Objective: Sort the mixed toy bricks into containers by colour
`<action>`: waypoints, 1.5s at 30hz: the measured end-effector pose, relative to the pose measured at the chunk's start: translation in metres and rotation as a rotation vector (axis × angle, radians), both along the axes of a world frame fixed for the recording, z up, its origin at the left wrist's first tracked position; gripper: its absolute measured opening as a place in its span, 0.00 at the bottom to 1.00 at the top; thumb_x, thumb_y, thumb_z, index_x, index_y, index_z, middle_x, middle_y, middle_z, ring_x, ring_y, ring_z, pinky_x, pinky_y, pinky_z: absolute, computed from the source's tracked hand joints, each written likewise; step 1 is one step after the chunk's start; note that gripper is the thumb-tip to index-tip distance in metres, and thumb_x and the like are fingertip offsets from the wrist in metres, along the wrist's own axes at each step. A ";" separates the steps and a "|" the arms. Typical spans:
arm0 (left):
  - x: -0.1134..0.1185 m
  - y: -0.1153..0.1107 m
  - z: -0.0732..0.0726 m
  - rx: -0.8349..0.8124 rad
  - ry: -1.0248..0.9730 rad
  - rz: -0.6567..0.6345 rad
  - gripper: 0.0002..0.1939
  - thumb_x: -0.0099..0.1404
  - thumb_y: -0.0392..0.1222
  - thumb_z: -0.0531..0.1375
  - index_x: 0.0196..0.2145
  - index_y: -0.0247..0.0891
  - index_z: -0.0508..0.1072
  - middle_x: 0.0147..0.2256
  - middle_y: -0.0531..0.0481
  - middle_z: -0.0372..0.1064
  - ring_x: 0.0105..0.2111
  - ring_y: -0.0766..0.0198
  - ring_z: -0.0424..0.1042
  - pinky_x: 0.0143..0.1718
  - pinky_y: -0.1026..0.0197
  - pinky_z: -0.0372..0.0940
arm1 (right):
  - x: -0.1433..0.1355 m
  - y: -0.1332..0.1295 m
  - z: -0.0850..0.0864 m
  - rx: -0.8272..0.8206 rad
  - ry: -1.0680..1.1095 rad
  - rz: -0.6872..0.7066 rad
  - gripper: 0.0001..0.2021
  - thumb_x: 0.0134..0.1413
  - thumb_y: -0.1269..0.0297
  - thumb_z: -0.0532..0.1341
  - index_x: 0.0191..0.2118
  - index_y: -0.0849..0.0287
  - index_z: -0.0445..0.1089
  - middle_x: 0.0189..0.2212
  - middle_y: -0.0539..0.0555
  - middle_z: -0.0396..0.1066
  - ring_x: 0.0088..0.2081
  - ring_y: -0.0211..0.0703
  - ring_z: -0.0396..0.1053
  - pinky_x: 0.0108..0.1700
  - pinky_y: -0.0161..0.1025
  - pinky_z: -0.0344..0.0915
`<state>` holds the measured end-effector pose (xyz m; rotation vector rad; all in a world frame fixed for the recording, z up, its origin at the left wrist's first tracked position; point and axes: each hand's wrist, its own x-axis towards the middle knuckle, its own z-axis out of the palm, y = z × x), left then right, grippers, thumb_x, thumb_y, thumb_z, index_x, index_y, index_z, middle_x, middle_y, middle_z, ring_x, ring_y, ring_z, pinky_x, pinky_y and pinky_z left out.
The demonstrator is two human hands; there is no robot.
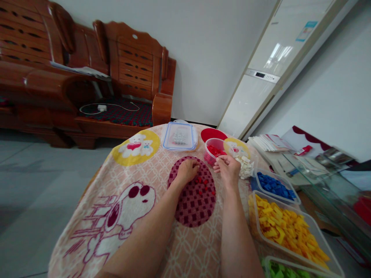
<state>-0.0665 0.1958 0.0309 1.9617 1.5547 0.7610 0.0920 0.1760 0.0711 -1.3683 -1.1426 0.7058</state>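
Observation:
My left hand (189,170) rests at the upper part of a dark red checked circle (191,208) on the tablecloth, fingers curled, what they hold hidden. Several small red pieces (205,182) lie scattered just right of it. My right hand (228,168) is beside the pink tub (209,157) of red pieces, its fingertips pinched together near the tub's rim; anything between them is too small to make out. White pieces (245,168) in a clear container sit directly right of that hand.
Tubs of blue pieces (274,186), yellow pieces (286,227) and green pieces (284,271) line the right side. A clear lidded box (179,136) and a red lid (213,134) lie at the back. Beyond are a wooden bench (133,69) and a glass shelf (327,193).

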 end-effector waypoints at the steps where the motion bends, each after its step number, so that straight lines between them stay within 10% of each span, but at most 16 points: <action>1: 0.000 0.000 0.000 -0.002 -0.002 -0.001 0.14 0.63 0.36 0.55 0.39 0.38 0.80 0.29 0.49 0.77 0.32 0.62 0.74 0.38 0.63 0.66 | 0.001 0.001 0.000 0.035 0.028 -0.042 0.13 0.41 0.58 0.63 0.33 0.61 0.69 0.17 0.47 0.70 0.17 0.38 0.69 0.18 0.32 0.66; 17: 0.000 0.000 -0.002 0.000 -0.013 0.011 0.14 0.64 0.36 0.56 0.41 0.39 0.80 0.29 0.49 0.77 0.35 0.61 0.75 0.42 0.63 0.66 | 0.016 0.004 -0.004 0.094 0.143 -0.105 0.14 0.40 0.59 0.63 0.33 0.63 0.71 0.18 0.48 0.71 0.17 0.38 0.69 0.18 0.33 0.67; 26: 0.000 0.000 -0.002 0.010 -0.013 0.000 0.14 0.64 0.36 0.56 0.41 0.37 0.80 0.35 0.47 0.78 0.36 0.60 0.75 0.44 0.61 0.66 | 0.002 -0.007 -0.013 -0.322 -0.338 0.320 0.07 0.44 0.62 0.62 0.28 0.59 0.72 0.15 0.46 0.67 0.14 0.35 0.63 0.16 0.30 0.57; 35: 0.000 -0.001 0.000 0.028 0.010 0.004 0.13 0.64 0.36 0.56 0.40 0.39 0.80 0.37 0.47 0.79 0.39 0.61 0.75 0.44 0.62 0.66 | -0.004 -0.004 -0.020 -0.294 -0.909 0.345 0.02 0.43 0.65 0.66 0.26 0.56 0.75 0.24 0.51 0.74 0.29 0.40 0.70 0.31 0.34 0.59; 45: 0.000 0.001 -0.005 0.040 -0.017 -0.006 0.14 0.62 0.33 0.56 0.39 0.37 0.80 0.38 0.48 0.79 0.38 0.61 0.75 0.43 0.63 0.66 | -0.015 -0.009 -0.010 -0.330 -0.935 0.452 0.03 0.44 0.67 0.66 0.28 0.59 0.76 0.26 0.52 0.74 0.30 0.38 0.69 0.33 0.33 0.57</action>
